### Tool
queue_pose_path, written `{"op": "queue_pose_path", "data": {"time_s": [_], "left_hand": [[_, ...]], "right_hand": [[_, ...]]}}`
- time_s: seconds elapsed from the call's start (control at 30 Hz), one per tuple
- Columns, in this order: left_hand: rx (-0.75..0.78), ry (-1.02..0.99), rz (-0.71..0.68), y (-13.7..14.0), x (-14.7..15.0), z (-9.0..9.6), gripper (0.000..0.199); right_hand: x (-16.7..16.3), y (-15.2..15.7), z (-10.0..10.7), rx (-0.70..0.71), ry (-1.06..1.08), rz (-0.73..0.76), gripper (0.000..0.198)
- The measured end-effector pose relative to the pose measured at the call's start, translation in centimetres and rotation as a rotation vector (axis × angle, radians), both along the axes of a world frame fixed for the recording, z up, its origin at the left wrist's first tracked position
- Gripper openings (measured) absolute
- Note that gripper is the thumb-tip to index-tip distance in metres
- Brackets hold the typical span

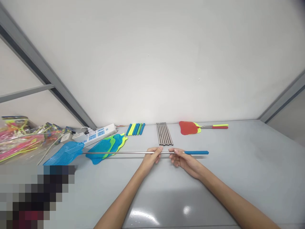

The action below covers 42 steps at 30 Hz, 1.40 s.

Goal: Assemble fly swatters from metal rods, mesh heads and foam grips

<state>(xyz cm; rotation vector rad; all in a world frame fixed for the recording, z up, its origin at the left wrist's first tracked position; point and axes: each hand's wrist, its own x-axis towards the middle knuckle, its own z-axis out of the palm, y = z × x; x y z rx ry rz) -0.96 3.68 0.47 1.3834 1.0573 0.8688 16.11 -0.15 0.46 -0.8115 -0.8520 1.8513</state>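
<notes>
A long fly swatter (pixel 126 152) with a blue mesh head, a thin metal rod and a blue handle lies level across both hands, above the table. My left hand (pixel 152 156) pinches the rod near its middle. Close to the blue handle, my right hand (pixel 183 159) grips the metal rod between thumb and fingers. Just beyond my hands, several metal tubes (pixel 164 133) lie side by side. Loose swatter heads (pixel 107 146) in blue, green and yellow overlap behind the rod on the left.
Several coloured handles (pixel 135 129) lie in a row at the back. A red swatter (pixel 189 128) rests over a yellow one at the back right. A white power strip (pixel 101 134) with plugs and bagged items (pixel 26 136) occupy the left. A wall (pixel 166 63) closes the table's far side.
</notes>
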Motion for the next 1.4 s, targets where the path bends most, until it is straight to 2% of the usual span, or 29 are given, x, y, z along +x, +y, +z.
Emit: {"op": "queue_pose_path", "data": {"time_s": [0.23,0.43,0.83,1.1,1.4], "left_hand": [[-0.154,-0.139,-0.145,-0.2,0.5,-0.3,0.042],[-0.209,-0.178,-0.233,0.0,0.4,-0.5,0.038],[-0.237,-0.226,-0.270,0.6,0.2,-1.4,0.037],[-0.271,-0.268,-0.319,0.6,0.3,-1.4,0.037],[-0.291,-0.313,-0.316,0.9,0.0,-1.3,0.040]], "right_hand": [[-0.2,0.4,-0.8,-0.061,0.077,-0.043,0.026],[-0.1,0.8,-1.2,-0.118,0.119,-0.108,0.030],[0.2,0.6,-1.3,-0.104,0.109,-0.100,0.018],[0.4,0.7,-1.0,-0.058,0.079,-0.166,0.010],[2.6,1.4,-0.9,-0.200,0.035,-0.206,0.001]]}}
